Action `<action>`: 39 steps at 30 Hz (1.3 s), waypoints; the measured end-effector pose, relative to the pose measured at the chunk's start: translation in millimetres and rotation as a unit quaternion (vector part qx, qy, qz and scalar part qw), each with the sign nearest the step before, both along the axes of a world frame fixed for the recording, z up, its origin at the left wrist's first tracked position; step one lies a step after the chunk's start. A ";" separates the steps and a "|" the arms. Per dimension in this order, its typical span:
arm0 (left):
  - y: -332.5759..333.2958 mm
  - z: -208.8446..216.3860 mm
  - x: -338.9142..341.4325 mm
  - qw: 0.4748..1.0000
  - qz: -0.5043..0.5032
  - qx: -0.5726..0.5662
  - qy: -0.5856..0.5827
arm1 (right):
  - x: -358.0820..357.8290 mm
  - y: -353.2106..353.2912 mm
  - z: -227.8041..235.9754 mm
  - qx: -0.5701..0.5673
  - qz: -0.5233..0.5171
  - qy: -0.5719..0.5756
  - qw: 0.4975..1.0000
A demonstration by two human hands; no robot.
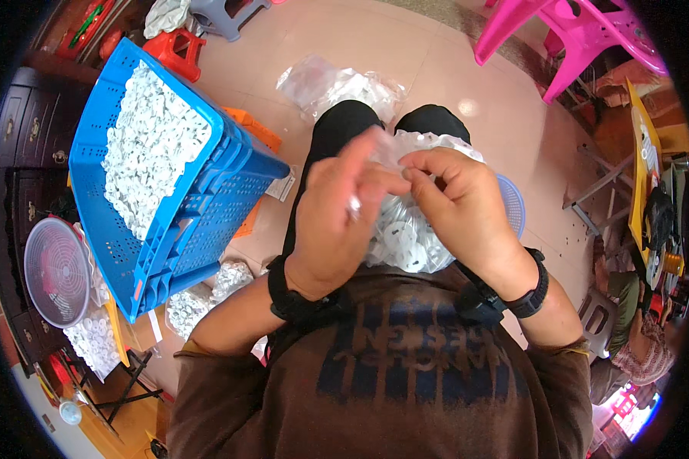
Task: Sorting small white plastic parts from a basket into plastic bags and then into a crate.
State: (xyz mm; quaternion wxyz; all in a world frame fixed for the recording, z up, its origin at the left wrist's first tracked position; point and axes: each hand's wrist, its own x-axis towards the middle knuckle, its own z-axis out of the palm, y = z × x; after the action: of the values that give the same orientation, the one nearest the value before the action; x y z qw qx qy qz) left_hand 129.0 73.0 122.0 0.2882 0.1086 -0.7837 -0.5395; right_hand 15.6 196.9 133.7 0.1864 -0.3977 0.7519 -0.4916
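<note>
On my lap lies a clear plastic bag (409, 243) filled with small white plastic pieces with dark slots. Above its upper part my right hand (467, 203) is closed, thumb and forefinger pinched on what looks like the bag's thin film. My left hand (331, 222) is right beside it, its fingers smeared by motion. A small shiny spot shows at the left fingers, too blurred to name. Part of a blue-violet mesh basket (512, 205) shows beyond my right wrist, mostly hidden by the hand and bag.
At my left a tilted blue crate (199, 222) holds a heap of white pieces (149, 145). An orange crate (253, 130) is behind it; filled bags (187, 310) lie below. A round mesh basket (57, 271) is farther left. Plastic bags (344, 84) lie ahead; a pink chair (574, 42) stands far right.
</note>
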 end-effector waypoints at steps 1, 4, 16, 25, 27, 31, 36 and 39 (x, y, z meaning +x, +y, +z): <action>-4.5 1.2 0.6 0.967 -0.013 -0.255 0.023 | -0.1 -0.1 2.9 0.001 -0.001 0.001 1.000; -1.0 10.4 -1.5 0.919 0.011 -0.393 0.020 | 0.5 -1.0 11.5 0.071 0.042 0.058 0.995; -20.2 7.3 -14.3 0.979 -0.076 -0.167 -0.083 | -15.3 7.7 -0.4 0.041 0.067 -0.198 0.977; -31.3 -8.3 -23.3 0.968 -0.185 -0.134 -0.102 | -24.4 7.9 23.0 0.045 0.075 -0.376 0.922; -33.8 -11.1 -29.8 0.961 -0.209 -0.163 -0.075 | -26.0 8.5 22.2 0.050 0.093 -0.357 0.928; -32.7 -9.3 -36.3 0.947 -0.210 -0.236 -0.062 | -23.1 7.9 18.7 0.064 0.078 -0.283 0.954; -29.3 -17.8 -40.9 0.955 -0.194 -0.220 -0.040 | -16.4 4.8 13.2 0.026 0.028 -0.038 0.999; -30.5 -20.3 -42.3 0.957 -0.198 -0.209 -0.028 | -14.5 -0.5 7.1 0.044 0.013 0.183 0.982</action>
State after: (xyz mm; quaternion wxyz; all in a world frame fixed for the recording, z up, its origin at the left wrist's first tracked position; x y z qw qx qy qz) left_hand 86.7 42.5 101.7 0.1697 -0.0958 -0.8927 -0.4062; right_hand 1.1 196.5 140.8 0.0694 -0.4825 0.7888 -0.3744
